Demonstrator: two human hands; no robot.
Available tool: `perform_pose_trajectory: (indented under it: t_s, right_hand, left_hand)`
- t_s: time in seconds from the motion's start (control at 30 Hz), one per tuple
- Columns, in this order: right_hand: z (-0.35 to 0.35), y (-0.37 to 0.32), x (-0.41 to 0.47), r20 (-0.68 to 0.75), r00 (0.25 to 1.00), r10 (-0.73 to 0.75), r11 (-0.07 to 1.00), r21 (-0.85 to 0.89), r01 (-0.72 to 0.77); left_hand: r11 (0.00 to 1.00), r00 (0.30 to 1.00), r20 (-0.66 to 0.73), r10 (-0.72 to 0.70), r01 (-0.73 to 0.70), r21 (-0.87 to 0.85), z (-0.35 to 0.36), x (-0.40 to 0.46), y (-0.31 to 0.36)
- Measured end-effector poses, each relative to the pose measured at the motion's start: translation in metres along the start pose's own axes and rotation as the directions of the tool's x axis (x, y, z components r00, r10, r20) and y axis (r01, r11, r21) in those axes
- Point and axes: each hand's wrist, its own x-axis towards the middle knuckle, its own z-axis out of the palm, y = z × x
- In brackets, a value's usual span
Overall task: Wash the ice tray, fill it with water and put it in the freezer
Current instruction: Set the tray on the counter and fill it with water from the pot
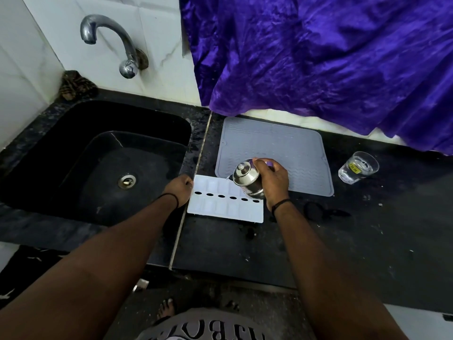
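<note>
Crinkled purple cloth (331, 57) hangs behind the black stone counter (343, 241); black rectangular sink (49, 143) with chrome tap (110, 40) sits left of the white ice tray (220, 209), ribbed grey mat (282, 143) just behind it, clear glass (358, 166) well right. Tray lies flat on the counter, far edge overlapping the mat. Left hand (180, 188) grips its left end; right hand (273, 180) is wrapped round a tilted steel jug (247, 179) above its right end.
</note>
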Motion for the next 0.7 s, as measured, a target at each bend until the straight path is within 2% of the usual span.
perform_pose_trajectory:
  t_s: [0.7]
  right_hand:
    - [-0.0001, -0.0012, -0.0032, -0.01, 1.0, 0.015, 1.0, -0.006, -0.015]
  left_hand:
    - [1.0, 1.0, 0.001, -0.004, 0.004, -0.02, 0.0012, 0.0024, -0.0017]
